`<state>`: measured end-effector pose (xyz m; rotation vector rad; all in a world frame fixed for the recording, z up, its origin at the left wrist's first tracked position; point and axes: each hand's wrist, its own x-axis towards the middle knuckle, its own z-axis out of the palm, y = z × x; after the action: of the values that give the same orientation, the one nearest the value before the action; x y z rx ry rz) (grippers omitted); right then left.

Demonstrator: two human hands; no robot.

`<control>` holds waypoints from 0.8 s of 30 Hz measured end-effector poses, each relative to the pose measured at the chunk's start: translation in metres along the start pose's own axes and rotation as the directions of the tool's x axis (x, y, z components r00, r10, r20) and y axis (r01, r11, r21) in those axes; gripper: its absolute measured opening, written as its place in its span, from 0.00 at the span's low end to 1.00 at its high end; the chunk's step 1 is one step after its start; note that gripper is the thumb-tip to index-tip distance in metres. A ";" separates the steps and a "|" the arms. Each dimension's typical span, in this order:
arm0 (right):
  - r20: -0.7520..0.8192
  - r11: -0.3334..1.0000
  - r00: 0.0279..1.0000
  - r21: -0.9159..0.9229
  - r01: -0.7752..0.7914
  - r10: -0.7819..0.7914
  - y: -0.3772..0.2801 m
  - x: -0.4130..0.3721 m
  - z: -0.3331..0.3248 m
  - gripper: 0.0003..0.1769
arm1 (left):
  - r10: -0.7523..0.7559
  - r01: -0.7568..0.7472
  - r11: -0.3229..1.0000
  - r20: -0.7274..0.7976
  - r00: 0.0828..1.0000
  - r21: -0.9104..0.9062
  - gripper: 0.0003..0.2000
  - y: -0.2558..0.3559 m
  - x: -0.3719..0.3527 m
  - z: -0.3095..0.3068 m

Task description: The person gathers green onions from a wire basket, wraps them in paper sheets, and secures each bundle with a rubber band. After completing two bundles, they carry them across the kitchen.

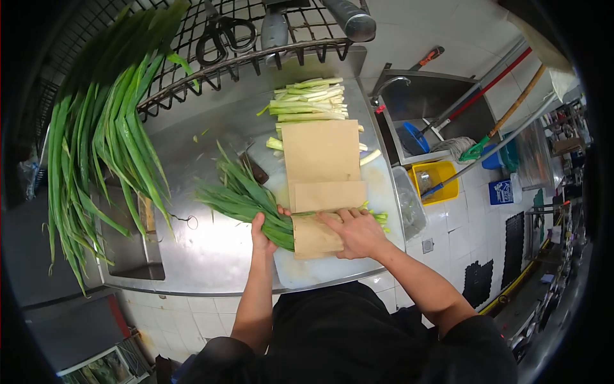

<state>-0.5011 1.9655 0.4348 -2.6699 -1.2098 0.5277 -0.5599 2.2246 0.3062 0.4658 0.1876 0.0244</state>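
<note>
A bunch of green scallions [240, 200] lies across the white cutting board [387, 192], leaves to the left. My left hand [263, 235] is closed around the leafy part, thumb upward. Brown paper [313, 238] wraps the bunch's middle. On top of this wrap, my right hand [359, 234] grips the paper with bent fingers. Green tips stick out past the right hand. Beyond the wrap, more brown paper [322, 150] covers other stalks, with pale cut scallion stalks [312, 99] stacked further back. A dark knife handle [257, 170] shows partly behind the leaves.
A wire rack [246, 59] overhead holds scissors [224, 33] and long scallion greens [121, 121] hanging down at left. A sink basin [131, 256] is set into the steel counter [211, 262]. On the right stand a mop sink [409, 96], yellow bucket [444, 173] and several long handles.
</note>
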 end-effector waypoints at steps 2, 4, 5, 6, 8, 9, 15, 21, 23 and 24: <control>0.010 1.000 1.000 0.001 -0.005 0.005 -0.001 -0.002 0.000 0.56 | -0.034 0.039 0.999 -0.120 0.992 0.037 0.26 0.004 -0.003 0.008; 0.020 1.000 1.000 -0.003 -0.007 0.007 -0.002 -0.002 -0.002 0.57 | -0.058 0.075 0.995 -0.239 0.969 0.065 0.24 0.004 -0.007 0.009; 0.030 1.000 0.999 -0.011 -0.027 0.027 -0.004 -0.003 -0.002 0.57 | -0.023 0.047 0.995 -0.269 0.963 0.086 0.23 0.003 -0.008 0.007; 0.037 0.999 0.998 -0.019 -0.047 0.048 -0.005 -0.003 -0.003 0.58 | 0.014 0.019 0.994 -0.295 0.955 0.109 0.23 0.002 -0.008 0.005; 0.059 0.998 0.996 -0.015 -0.059 0.059 -0.005 0.002 -0.006 0.58 | 0.033 0.004 0.992 -0.295 0.955 0.124 0.23 0.003 -0.015 0.000; 0.093 0.997 0.993 -0.008 -0.078 0.079 -0.005 0.002 -0.007 0.58 | 0.039 0.001 0.991 -0.302 0.953 0.132 0.24 0.006 -0.017 -0.002; 0.141 0.998 0.990 0.059 -0.006 -0.002 0.009 0.015 -0.008 0.58 | -0.110 0.182 0.834 -0.166 0.980 0.522 0.33 0.038 -0.002 0.013; 0.080 0.998 0.996 0.056 0.031 -0.035 0.012 0.017 -0.001 0.55 | -0.360 0.164 0.238 -0.070 0.930 0.957 0.47 0.065 0.033 0.086; 0.056 0.984 0.993 0.148 0.099 -0.108 0.024 0.022 0.033 0.53 | -0.508 -0.011 -0.003 0.008 0.861 1.000 0.47 0.062 0.048 0.111; 0.026 0.958 0.983 0.232 0.171 -0.182 0.029 0.024 0.044 0.51 | -0.522 -0.141 -0.034 0.103 0.847 0.989 0.47 0.060 0.053 0.134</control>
<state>-0.4829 1.9646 0.3796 -2.3443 -1.2980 0.6607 -0.4818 2.2221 0.4419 1.9928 -0.3042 -0.6129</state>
